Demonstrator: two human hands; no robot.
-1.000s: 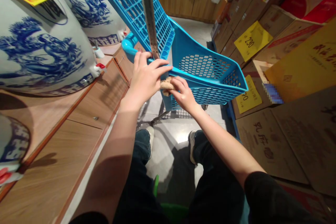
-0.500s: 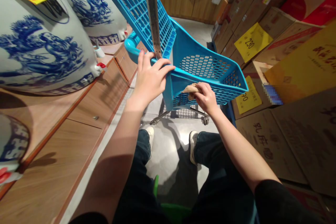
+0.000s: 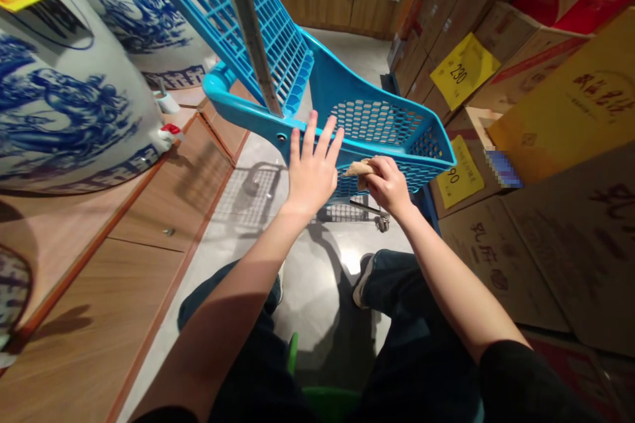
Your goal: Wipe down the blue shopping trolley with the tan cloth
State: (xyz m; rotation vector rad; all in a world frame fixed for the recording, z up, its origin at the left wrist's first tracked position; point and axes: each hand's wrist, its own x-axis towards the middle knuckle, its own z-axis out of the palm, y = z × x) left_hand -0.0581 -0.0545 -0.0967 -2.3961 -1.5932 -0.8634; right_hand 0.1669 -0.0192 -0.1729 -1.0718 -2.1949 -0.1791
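My left hand (image 3: 312, 168) is open with its fingers spread, over the front rim of a blue plastic shopping cart (image 3: 248, 112). It hides part of that rim, and I cannot tell whether the palm touches it. My right hand (image 3: 389, 186) is shut on a tan, rough-textured lump (image 3: 358, 173), which pokes out from its fingers just below the rim. A metal pole (image 3: 247, 30) rises from the cart's near side, to the left of my left hand.
Large blue-and-white porcelain jars (image 3: 64, 106) stand on a wooden counter (image 3: 149, 225) to the left. Stacked cardboard boxes (image 3: 516, 258) with yellow price signs (image 3: 464, 71) line the right. The cart's wheels stand on a grey tiled floor (image 3: 317, 284).
My left hand has let go of the cart rim and its fingers have spread open. The cart sits further left in view. My right hand still holds the lump.
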